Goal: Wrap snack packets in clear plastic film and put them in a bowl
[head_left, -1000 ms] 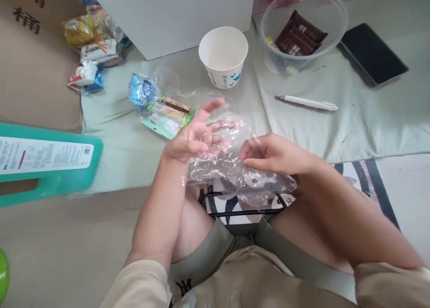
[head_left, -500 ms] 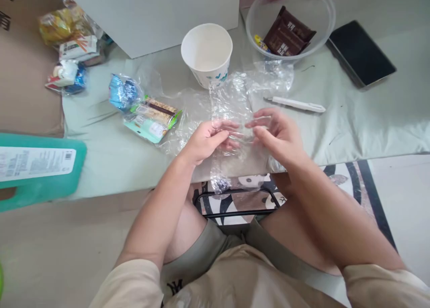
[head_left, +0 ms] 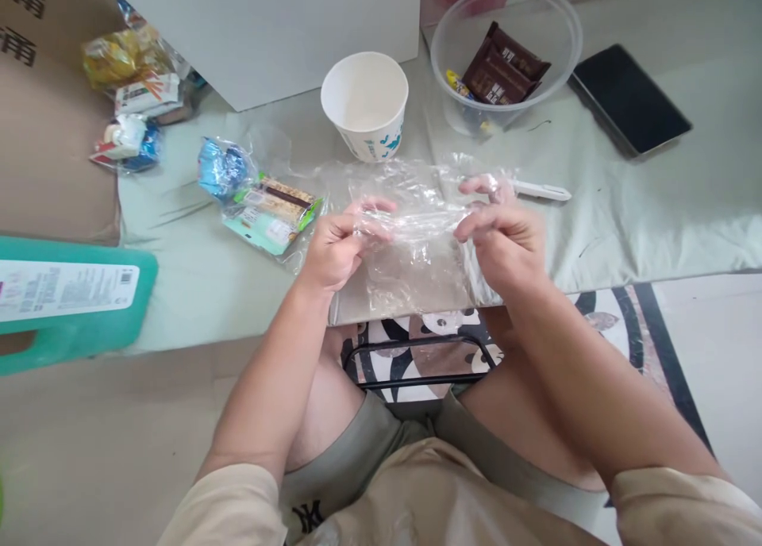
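Thin clear plastic film [head_left: 420, 268] is stretched between my two hands over the table's front edge. My left hand [head_left: 342, 244] grips its left side, with thumb and fingers bent and the film drawn over the fingertips. On the other side my right hand [head_left: 506, 232] pinches the film with curled fingers. Its folds bunch into a band between the hands, and part of it lies on the table behind. A white paper cup [head_left: 366, 105] with a blue-green print stands just beyond the film. Right behind my right hand lies a white utility knife [head_left: 543, 190], its front part hidden.
Wrapped snacks [head_left: 274, 213] lie left of the film, more packets [head_left: 146, 94] farther left. A clear plastic bowl [head_left: 565, 34] holds brown packets. A black phone [head_left: 634, 101] lies at right, a green container [head_left: 77, 292] at front left. A white box [head_left: 286, 30] stands behind.
My hands have moved apart and now pull the film taut between them. My fingers have closed more on it. My right hand now covers part of the knife.
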{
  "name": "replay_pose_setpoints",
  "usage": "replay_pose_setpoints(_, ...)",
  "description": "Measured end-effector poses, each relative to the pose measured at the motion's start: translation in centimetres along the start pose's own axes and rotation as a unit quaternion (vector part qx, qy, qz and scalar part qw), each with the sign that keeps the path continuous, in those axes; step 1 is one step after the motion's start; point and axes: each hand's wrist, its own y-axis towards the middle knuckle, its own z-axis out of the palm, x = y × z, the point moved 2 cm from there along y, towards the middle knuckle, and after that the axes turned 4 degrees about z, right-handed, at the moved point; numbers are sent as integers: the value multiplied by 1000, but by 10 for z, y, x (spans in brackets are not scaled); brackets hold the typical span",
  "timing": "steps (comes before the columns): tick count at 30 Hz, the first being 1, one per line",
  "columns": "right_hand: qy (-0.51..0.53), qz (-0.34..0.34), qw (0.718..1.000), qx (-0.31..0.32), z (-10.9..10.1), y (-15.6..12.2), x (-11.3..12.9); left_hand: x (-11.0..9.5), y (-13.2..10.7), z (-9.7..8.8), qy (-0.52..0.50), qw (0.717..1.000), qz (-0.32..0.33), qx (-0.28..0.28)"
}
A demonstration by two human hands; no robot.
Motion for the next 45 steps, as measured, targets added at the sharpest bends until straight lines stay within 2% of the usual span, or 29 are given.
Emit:
replay_pose_setpoints(2,7,-1,999,33,0,0,2,-3,1,-2,-5,1000,13,12)
replay_pose_setpoints(5,11,38,998,58,2,0,4,-4,1,-3,15,1000,19,9)
replay_pose_setpoints(10,-3,86,996,36,10,0,-5,-4,-3,-4,109,989,93,-26)
replay_pose_setpoints(12,28,109,993,34,13,-1,-12,-4,-5,-4,120,984,125,-31)
replay_pose_setpoints(16,104,188,971,103,17,-3,-18,-7,-7,-3,81,986,135,-59)
replay_pose_setpoints(19,107,214,961,139,19,-3,-13,-8,-6,-2,0,992,102,-68)
replay_pose_setpoints(23,117,172,973,95,17,-1,-4,-4,-4,1,-90,996,10,-24)
replay_pose_setpoints(26,138,178,972,65,13,-1,1,3,-3,3,-62,997,-45,2)
replay_pose_setpoints(32,191,206,954,101,11,-5,4,4,-2,5,-70,994,-76,40)
replay_pose_setpoints(37,77,254,962,70,12,-4,1,2,0,3,-112,991,-73,-30)
replay_pose_setpoints(40,48,244,966,64,11,-3,1,1,-2,7,-105,985,-129,33)
replay_pose_setpoints(42,57,239,966,77,9,-3,0,0,-4,10,-68,982,-166,65)
replay_pose_setpoints(45,44,277,950,137,8,-4,-3,-2,-6,10,-28,986,-162,28)
